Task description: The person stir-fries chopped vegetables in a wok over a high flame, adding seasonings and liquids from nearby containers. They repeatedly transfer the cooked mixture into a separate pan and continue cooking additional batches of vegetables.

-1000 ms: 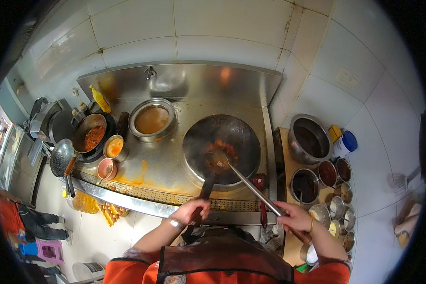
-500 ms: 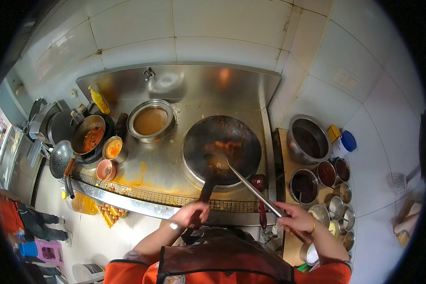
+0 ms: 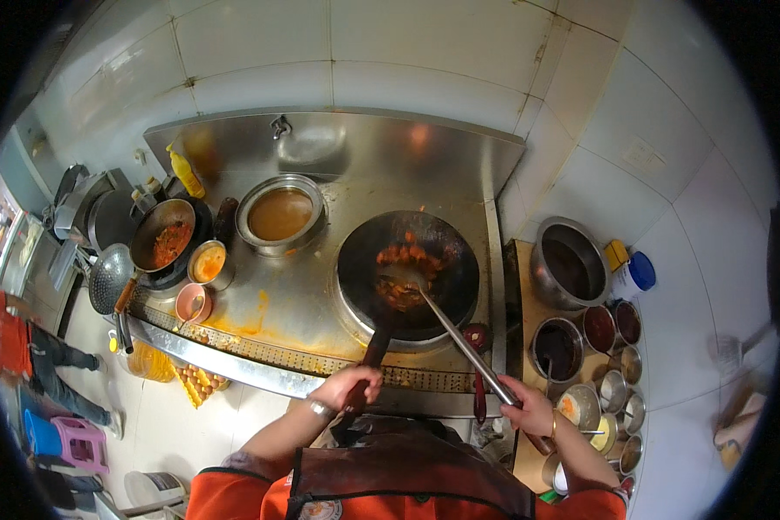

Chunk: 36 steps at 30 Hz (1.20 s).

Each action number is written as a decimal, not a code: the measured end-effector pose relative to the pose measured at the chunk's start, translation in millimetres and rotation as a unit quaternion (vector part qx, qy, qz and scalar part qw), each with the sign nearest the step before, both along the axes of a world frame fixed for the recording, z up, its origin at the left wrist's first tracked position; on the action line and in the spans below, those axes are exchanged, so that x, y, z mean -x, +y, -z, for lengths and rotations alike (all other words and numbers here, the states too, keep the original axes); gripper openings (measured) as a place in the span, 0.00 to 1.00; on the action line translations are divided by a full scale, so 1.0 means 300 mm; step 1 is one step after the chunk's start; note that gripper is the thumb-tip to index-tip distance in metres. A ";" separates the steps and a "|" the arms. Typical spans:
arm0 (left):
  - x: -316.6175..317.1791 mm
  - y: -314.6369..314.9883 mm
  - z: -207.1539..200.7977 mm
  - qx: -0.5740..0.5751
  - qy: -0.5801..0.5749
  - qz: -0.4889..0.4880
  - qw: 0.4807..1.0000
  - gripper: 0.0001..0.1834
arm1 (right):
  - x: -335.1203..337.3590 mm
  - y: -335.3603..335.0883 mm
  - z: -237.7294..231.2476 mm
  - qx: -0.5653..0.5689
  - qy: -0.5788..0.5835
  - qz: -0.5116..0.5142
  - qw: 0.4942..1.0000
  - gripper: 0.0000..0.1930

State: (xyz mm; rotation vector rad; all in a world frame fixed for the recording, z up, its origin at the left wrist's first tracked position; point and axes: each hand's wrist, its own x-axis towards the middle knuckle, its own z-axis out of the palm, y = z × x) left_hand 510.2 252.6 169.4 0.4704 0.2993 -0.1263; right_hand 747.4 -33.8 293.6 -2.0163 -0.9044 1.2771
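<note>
A dark wok (image 3: 360,260) sits on the burner ring in the steel cooktop (image 3: 277,303). Its handle (image 3: 376,348) points toward me, and my left hand (image 3: 348,387) is wrapped round it. My right hand (image 3: 529,406) grips a long metal ladle (image 3: 466,347) with a wooden end. The ladle's head lies down in the wok, partly covered by reddish-orange pieces of food (image 3: 412,256). Some pieces spread up the wok's far side.
A steel pot of brown liquid (image 3: 279,215) stands left of the wok. Farther left are a pan of red food (image 3: 172,244), a strainer (image 3: 111,279) and a pink bowl (image 3: 193,303). Several sauce containers (image 3: 557,348) crowd the right side. Another person (image 3: 56,355) walks at far left.
The food has shifted toward the wok's far side and spread out. The ladle's head has moved slightly farther into the wok. Both hands keep their grips.
</note>
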 end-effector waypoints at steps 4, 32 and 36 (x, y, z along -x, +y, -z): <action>-0.116 0.054 0.133 -0.025 0.072 -0.036 0.996 0.05 | -0.059 0.122 0.073 -0.078 -0.177 -0.054 0.980 0.32; 1.008 -0.084 0.384 -0.079 0.337 -0.438 0.830 0.11 | 0.343 1.655 0.439 0.020 0.574 0.136 0.807 0.08; 1.031 0.019 0.402 -0.106 0.327 -0.416 0.842 0.11 | 0.409 1.575 0.347 -0.075 0.801 0.133 0.579 0.11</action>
